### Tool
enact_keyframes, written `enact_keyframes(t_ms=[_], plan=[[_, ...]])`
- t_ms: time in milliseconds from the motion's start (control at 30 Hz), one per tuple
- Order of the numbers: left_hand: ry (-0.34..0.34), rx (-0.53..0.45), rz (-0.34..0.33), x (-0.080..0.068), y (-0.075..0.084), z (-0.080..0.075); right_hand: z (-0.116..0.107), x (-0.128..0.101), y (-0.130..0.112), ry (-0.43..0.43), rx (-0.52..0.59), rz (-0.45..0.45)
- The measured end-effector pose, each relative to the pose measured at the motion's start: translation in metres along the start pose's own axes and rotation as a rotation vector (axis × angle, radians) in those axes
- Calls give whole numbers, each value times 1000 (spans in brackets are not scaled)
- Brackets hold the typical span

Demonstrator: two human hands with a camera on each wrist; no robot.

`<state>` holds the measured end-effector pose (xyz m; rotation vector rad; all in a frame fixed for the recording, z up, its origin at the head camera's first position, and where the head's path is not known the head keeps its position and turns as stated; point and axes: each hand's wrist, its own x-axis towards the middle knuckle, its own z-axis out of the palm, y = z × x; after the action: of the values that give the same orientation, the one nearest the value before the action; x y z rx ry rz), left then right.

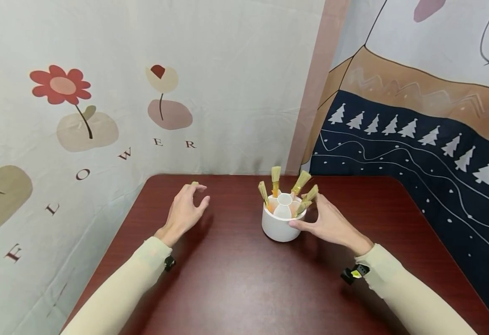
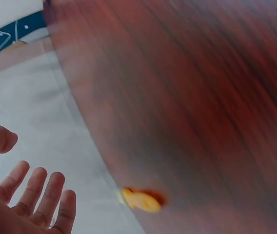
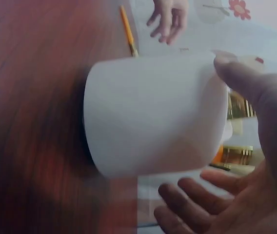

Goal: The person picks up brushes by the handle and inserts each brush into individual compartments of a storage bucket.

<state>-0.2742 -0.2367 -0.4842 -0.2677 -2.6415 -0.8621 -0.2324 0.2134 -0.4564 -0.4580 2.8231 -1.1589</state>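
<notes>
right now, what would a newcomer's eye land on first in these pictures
The round white plastic holder near the middle of the dark red wooden table, with straw-bristled, orange-handled brushes fanning out of it. The right hand touches its side, thumb against the wall. The left hand hovers open to the left, above one more orange-handled brush lying near the table's far edge.

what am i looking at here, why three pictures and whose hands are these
These are one person's two bare hands, filmed by three cameras at once. The big picture comes from a camera on the head, looking down at a dark red table. The other two come from cameras on each wrist, so they look blurry and tilted. On the table stands a white cup with several brushes in it. The right hand touches the cup's side with its thumb. The left hand hovers open above the table, holding nothing. One more orange brush lies near it.
</notes>
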Motion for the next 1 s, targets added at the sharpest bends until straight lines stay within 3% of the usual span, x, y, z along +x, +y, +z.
enact_keyframes(t_ms=[200,533,800,1000], plan=[[-35,86,-86,-4,-25,-7,-7,5,12,-72,75,-14],[-137,157,-111,-3,-61,-17,-11,14,20,-107,161,-55],[-210,202,-111,1,-71,-19,-13,15,21,-140,187,-44],[-217,192,-96,4,-71,-17,-12,17,25,-134,158,-60]])
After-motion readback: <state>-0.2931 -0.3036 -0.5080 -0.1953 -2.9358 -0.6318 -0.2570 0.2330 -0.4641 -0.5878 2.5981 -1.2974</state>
